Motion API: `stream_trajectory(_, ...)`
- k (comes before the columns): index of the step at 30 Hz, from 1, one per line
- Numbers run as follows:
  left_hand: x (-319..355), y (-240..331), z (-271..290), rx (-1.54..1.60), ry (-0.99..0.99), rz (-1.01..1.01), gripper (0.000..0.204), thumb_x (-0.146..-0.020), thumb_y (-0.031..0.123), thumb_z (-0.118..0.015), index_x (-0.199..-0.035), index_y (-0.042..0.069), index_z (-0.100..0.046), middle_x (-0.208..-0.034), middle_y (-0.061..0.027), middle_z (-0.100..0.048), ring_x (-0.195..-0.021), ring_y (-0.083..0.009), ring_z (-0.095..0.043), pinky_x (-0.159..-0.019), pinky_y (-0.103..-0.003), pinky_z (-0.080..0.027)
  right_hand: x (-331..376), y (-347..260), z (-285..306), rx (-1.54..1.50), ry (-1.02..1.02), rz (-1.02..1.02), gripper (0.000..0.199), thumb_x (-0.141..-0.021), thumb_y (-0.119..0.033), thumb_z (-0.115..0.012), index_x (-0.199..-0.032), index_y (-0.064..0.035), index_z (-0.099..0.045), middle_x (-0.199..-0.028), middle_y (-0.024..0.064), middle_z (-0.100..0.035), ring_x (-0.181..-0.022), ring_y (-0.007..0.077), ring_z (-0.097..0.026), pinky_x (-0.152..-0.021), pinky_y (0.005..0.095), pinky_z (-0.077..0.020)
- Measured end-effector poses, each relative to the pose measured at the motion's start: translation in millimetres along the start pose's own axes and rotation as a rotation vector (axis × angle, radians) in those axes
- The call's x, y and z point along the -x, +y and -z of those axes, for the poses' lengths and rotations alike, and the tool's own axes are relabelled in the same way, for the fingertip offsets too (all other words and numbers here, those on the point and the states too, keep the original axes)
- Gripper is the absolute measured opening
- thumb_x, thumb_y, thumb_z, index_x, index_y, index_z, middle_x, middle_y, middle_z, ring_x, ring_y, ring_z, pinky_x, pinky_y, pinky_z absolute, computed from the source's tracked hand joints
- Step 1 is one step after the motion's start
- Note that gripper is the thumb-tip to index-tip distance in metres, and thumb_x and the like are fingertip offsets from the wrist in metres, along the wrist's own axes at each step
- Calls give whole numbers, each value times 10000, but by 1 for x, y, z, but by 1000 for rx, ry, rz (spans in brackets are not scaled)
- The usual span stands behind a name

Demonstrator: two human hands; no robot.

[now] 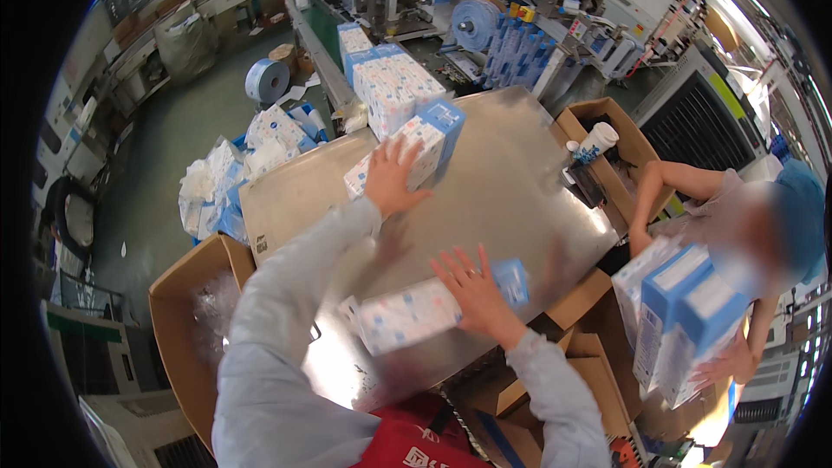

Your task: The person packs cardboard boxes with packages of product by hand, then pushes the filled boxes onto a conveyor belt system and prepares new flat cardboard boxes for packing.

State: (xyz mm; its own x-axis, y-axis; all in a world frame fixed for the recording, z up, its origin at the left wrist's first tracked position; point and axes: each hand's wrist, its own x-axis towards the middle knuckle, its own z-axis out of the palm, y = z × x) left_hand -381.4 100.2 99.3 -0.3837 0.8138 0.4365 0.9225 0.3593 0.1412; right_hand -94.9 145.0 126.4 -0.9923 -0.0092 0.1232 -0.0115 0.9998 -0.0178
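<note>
My left hand [395, 178] reaches over the steel table [485, 182], its fingers spread against a white pack with a blue end [443, 126], patterned like a tissue pack. More such packs [394, 82] stand in a block just behind it, at the end of the conveyor. A similar printed pack [406, 319] lies flat near the table's front edge. Over its right part rests my right hand [477, 296], palm down with fingers stretched apart. Neither hand is wrapped round a pack.
At the right a co-worker holds several blue-and-white packs [672, 312] above open cartons [598, 373]. Another carton [195, 329] with clear film stands at the left. A bottle [596, 140] sits by the table's right edge. Behind runs a conveyor [316, 43].
</note>
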Motion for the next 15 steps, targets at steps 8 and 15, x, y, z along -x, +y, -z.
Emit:
stream_trajectory(8, 48, -19, 3, 35, -542, 241, 1295, -527, 433, -840, -1488, 5, -85, -1153, -231, -530, -1067, -424, -549, -930, -483, -437, 74, -39, 56, 15, 236, 0, 914, -563, -117, -733, -1415, -156, -402, -1102, 112, -562, -1015, 297, -552, -922, 439, -408)
stream_trajectory(15, 109, 39, 34, 256, -282, 180, 916, -568, 301, -849, -1303, 8, -386, -1159, -214, -570, -1015, -394, -592, -860, -442, -494, 279, -102, 142, -51, 768, -859, 849, -698, -109, -768, -1413, 23, -329, -1196, 149, -530, -1043, 288, -564, -918, 375, -441)
